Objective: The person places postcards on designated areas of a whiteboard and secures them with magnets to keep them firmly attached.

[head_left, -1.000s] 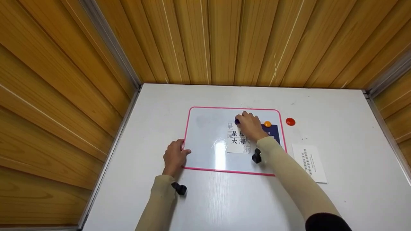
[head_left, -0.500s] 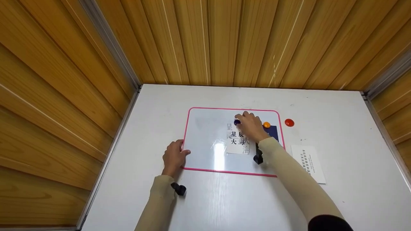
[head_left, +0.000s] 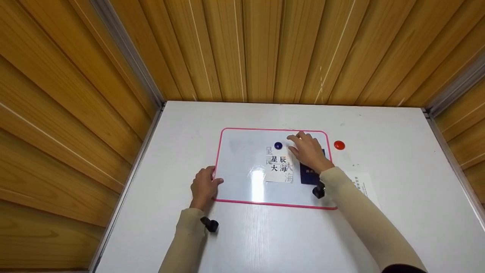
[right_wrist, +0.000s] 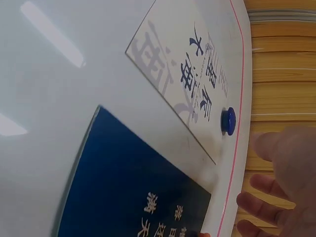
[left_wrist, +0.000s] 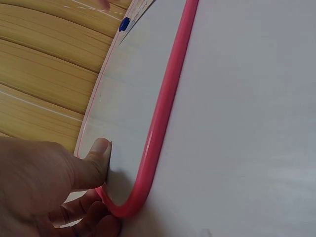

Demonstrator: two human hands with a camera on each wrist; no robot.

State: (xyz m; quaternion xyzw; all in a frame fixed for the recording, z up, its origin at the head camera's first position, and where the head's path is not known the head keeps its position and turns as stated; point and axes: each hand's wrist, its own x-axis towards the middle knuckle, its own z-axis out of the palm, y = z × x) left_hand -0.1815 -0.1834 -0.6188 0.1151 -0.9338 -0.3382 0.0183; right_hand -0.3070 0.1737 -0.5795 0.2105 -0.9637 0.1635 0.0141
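A whiteboard (head_left: 238, 151) with a pink rim lies on the table. At its left edge my left hand (head_left: 204, 185) grips the rim, thumb on the face and fingers curled round the edge, as the left wrist view shows. A round blue magnet (head_left: 278, 145) sits at the top of a white card (head_left: 278, 176) printed with Chinese characters. Just right of that magnet, my right hand (head_left: 308, 151) hovers over the board with loosely spread fingers, holding nothing. It partly covers a dark blue card (right_wrist: 133, 192). An orange magnet (right_wrist: 205, 235) barely shows at that card's edge.
A red magnet (head_left: 339, 145) lies on the table (head_left: 242, 242) right of the board. Below it, my right forearm partly covers another white card (head_left: 369, 185) with print. Wood-panelled walls (head_left: 257, 53) stand behind and at both sides.
My right hand has let go of the blue magnet and moved right, over the dark blue card, hiding the orange magnet in the head view. My left hand stays on the board's edge.
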